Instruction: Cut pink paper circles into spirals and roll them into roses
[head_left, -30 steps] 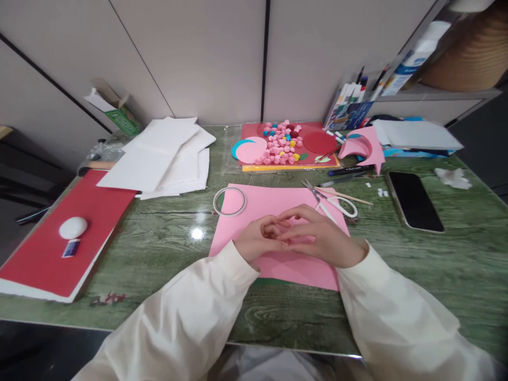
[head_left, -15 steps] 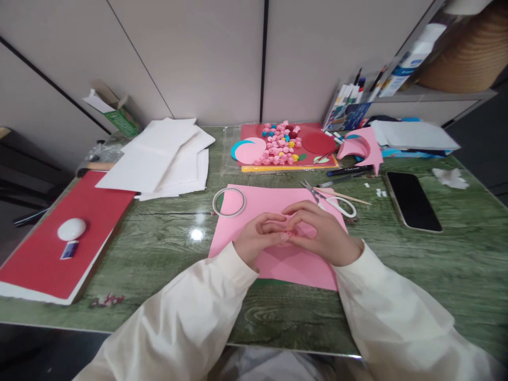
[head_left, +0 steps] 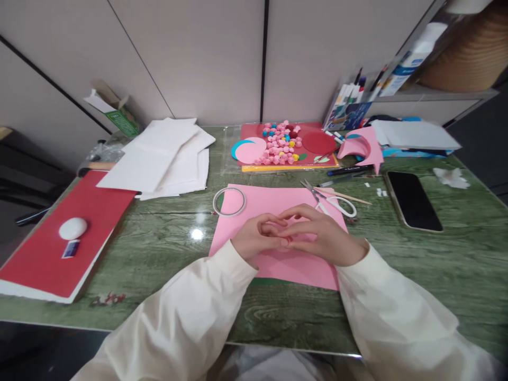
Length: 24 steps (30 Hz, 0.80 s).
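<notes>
- Head view: a person in white sleeves works with both hands low over a pink sheet (head_left: 265, 203) on a green wood-grain table.
- The left hand (head_left: 264, 238), above the sheet's middle, curls inward, thumb and fingers pinching what looks like a small pink piece (head_left: 289, 239), largely hidden by the fingertips.
- The right hand (head_left: 322, 235), over the sheet's right half, arches to meet it, its fingertips closing on the same piece.
- Beyond the sheet, a heap of little pink pieces (head_left: 280, 148), dotted with blue and yellow, lies beside a pink disc (head_left: 254, 152); these look finished.
- Past the sheet's far right corner, a pink off-cut (head_left: 372, 145) has a curved section missing, cutting apparently done there.
- The piece in the fingers seems unfinished and apart from the heap; how many more remain cannot be told.
- At the sheet's far left corner lies a pale ring (head_left: 228, 215); at its far right, white-handled scissors (head_left: 316, 196), held by neither hand, beside a wooden stick (head_left: 351, 198).
- Right of the sheet, well apart, lies a dark-screened phone (head_left: 414, 201).
</notes>
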Tool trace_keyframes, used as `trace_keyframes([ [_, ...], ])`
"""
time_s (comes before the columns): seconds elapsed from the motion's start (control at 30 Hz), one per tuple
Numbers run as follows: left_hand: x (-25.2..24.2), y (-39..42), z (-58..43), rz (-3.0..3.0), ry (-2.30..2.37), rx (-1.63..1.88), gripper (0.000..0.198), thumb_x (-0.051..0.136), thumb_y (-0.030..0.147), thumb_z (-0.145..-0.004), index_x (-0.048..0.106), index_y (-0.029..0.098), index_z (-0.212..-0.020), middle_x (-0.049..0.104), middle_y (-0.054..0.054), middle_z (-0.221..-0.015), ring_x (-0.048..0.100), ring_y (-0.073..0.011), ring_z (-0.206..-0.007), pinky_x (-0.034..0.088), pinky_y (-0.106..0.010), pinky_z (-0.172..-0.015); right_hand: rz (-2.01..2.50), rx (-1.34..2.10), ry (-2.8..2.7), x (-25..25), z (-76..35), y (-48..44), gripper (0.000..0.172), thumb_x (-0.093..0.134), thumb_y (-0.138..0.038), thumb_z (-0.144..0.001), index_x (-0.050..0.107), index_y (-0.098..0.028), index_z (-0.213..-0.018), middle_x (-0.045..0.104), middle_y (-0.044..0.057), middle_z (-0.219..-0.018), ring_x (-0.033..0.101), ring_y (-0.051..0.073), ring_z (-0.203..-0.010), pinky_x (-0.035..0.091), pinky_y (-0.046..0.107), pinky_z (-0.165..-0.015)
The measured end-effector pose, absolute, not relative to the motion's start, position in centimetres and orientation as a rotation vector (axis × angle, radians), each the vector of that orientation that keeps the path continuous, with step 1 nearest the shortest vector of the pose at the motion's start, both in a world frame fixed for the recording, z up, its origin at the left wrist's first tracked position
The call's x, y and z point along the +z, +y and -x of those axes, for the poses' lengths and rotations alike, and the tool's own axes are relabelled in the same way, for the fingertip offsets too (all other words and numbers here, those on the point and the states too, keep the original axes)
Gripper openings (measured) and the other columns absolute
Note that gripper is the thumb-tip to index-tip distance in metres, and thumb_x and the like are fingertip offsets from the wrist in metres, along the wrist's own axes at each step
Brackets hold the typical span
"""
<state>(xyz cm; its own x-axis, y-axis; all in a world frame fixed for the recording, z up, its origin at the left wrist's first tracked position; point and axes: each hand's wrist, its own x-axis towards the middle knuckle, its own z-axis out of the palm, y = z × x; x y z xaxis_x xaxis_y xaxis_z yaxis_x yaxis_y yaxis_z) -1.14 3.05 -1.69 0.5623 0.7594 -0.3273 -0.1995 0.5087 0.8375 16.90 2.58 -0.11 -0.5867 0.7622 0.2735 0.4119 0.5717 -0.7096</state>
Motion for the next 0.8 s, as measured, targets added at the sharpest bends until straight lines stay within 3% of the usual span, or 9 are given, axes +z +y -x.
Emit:
trace_keyframes([
  [0.17, -1.9, 3.2, 1.2, -0.891, 0.743, 0.627, 0.038, 0.073, 0.012, -0.053, 0.057, 0.013, -0.087, 0.065, 0.0, -0.062, 0.063, -0.0131, -0.061, 0.048, -0.029, -0.067, 0.917, 0.884, -2.285, -0.2, -16.9, 2.7, 0.011, 0.059, -0.025, -0.076, 0.066, -0.024, -0.085, 0.05, 0.007, -0.113, 0.044, 0.021, -0.109, 0.04, 0.039, -0.091],
  [0.5, -2.2, 2.6, 0.6, -0.855, 0.727, 0.722, 0.033, 0.072, 0.015, -0.056, 0.056, 0.013, -0.085, 0.066, -0.003, -0.074, 0.062, -0.0155, -0.075, 0.047, -0.032, -0.073, 1.061, 0.782, -2.176, 0.0, -16.3, 2.4, 0.007, 0.064, -0.019, -0.069, 0.058, -0.021, -0.069, 0.052, 0.006, -0.106, 0.05, 0.02, -0.102, 0.043, 0.038, -0.085],
  [0.8, -2.8, 2.5, 0.3, -0.808, 0.769, 0.725, 0.034, 0.074, 0.013, -0.052, 0.057, 0.013, -0.081, 0.064, 0.0, -0.066, 0.061, -0.0131, -0.065, 0.048, -0.029, -0.067, 1.035, 0.84, -2.187, -0.3, -16.1, 2.4, 0.01, 0.064, -0.018, -0.067, 0.054, -0.02, -0.067, 0.053, 0.006, -0.102, 0.051, 0.019, -0.098, 0.044, 0.037, -0.084],
])
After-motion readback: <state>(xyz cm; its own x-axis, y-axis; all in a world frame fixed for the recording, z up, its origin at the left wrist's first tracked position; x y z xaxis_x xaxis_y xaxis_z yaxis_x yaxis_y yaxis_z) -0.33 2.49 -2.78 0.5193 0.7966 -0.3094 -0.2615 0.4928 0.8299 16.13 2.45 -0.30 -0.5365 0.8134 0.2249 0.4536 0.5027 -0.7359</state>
